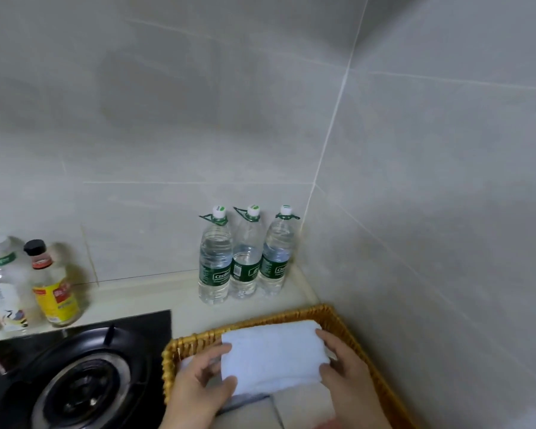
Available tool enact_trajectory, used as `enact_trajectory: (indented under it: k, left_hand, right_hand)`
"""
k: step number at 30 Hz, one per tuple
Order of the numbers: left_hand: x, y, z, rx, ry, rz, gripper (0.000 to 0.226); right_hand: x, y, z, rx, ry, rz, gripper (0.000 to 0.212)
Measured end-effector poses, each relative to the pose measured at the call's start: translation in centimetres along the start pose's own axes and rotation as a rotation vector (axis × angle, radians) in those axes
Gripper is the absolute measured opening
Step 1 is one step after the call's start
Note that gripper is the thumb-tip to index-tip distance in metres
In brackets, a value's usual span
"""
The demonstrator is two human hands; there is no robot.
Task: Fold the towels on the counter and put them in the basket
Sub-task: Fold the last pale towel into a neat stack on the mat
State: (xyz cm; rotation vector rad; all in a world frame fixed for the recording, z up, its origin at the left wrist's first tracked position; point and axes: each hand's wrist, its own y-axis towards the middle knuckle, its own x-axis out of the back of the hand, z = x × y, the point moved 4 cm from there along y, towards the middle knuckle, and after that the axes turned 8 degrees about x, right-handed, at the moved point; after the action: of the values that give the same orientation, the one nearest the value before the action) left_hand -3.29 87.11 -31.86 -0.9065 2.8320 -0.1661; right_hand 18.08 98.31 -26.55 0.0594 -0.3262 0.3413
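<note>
A folded white towel (273, 356) is held over the woven wicker basket (350, 329) at the bottom right of the counter. My left hand (198, 388) grips the towel's left edge, thumb on top and fingers underneath. My right hand (344, 370) grips its right edge the same way. Other folded cloth, beige and grey (300, 407), lies in the basket below the towel. A bit of white cloth (188, 362) shows at the basket's left inner side.
A black gas hob with a round burner (84, 379) lies left of the basket. Three water bottles (245, 255) stand in the corner behind it. Two sauce bottles (28, 286) stand at the far left. Tiled walls close in behind and on the right.
</note>
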Motion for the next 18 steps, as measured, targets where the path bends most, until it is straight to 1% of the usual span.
enact_trajectory:
  k: [4,6,8,10,12,15,17,18]
  left_hand:
    - [-6.4,3.3,2.6,0.093,0.044,-0.032,0.045]
    - [-8.6,4.6,4.0,0.141,0.064,-0.047,0.044]
    - [-10.2,5.4,5.3,0.182,0.11,-0.069,0.039]
    - [-11.0,5.5,6.8,0.234,0.211,-0.098,0.042]
    - [-11.4,5.5,8.3,0.249,0.318,-0.131,0.049]
    - [-11.5,5.2,9.6,0.267,0.449,-0.166,0.054]
    - [-11.9,5.5,9.7,0.268,0.498,-0.18,0.055]
    - [-12.0,5.7,9.5,0.247,0.526,-0.207,0.053]
  right_hand:
    - [3.8,4.7,-2.3,0.025,0.0,-0.014,0.06]
    - [4.8,6.7,-4.2,0.004,-0.018,0.002,0.059]
    - [5.0,8.5,-6.4,-0.024,-0.036,0.01,0.064]
    - [4.6,9.6,-8.3,-0.022,-0.073,0.022,0.072]
    - [4.2,10.4,-9.9,0.013,-0.129,0.037,0.083]
    - [3.8,11.3,-12.4,0.02,-0.179,0.02,0.096]
    - [3.4,11.6,-13.0,0.013,-0.173,0.009,0.097]
    - [3.2,11.7,-12.9,0.01,-0.177,0.004,0.093]
